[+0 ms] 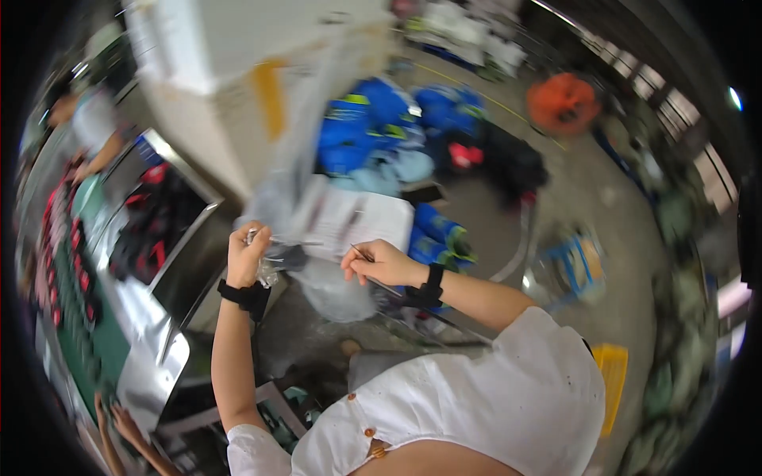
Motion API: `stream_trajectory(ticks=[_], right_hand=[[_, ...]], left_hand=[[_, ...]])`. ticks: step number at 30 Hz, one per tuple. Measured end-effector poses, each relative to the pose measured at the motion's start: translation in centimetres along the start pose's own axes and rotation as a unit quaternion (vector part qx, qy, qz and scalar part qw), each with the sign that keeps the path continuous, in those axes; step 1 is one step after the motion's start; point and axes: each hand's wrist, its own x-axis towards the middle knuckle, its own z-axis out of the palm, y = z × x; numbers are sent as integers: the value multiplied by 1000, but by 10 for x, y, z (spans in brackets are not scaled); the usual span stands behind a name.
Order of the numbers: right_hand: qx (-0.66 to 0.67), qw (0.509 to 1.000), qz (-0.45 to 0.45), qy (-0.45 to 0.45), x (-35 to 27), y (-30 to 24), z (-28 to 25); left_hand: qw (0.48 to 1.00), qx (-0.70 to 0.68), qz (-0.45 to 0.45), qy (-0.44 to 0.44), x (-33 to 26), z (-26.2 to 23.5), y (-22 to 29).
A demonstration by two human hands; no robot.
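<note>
Your left hand (248, 252) grips a clear plastic bag (317, 238) at its top. Your right hand (381, 262) pinches a thin metal tool (373, 270) w/ fingers closed. Steel tabletop (151, 317) sits left of both hands.

White short-sleeved shirt (492, 397) with small orange buttons (368, 432); black wristbands (432, 282) on both bare forearms.

Clear plastic, shiny metal, soft cloth.
Left hand (248, 255) pinches a crinkled, glossy clear plastic bag (313, 238); right hand (381, 263) holds a thin bright metal rod (363, 254). Worktop (171, 274) is smooth, reflective sheet metal. Shirt (492, 404) is matt white cloth. Wristbands (432, 285) matt black.
</note>
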Motion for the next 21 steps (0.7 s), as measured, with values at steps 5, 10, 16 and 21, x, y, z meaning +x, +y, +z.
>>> stream_trajectory(ticks=[5,10,16,21], right_hand=[[34,973,39,225,-158,36,-72],[41,948,68,307,-280,115,-131],[12,903,203,379,-416,209,-221],[12,904,245,350,-500,224,-283]], left_hand=[[982,-90,67,-149,2,200,-45],[969,-32,82,-230,20,338,-83],[889,402,162,-148,98,478,-128],[795,587,64,-139,148,556,-118]])
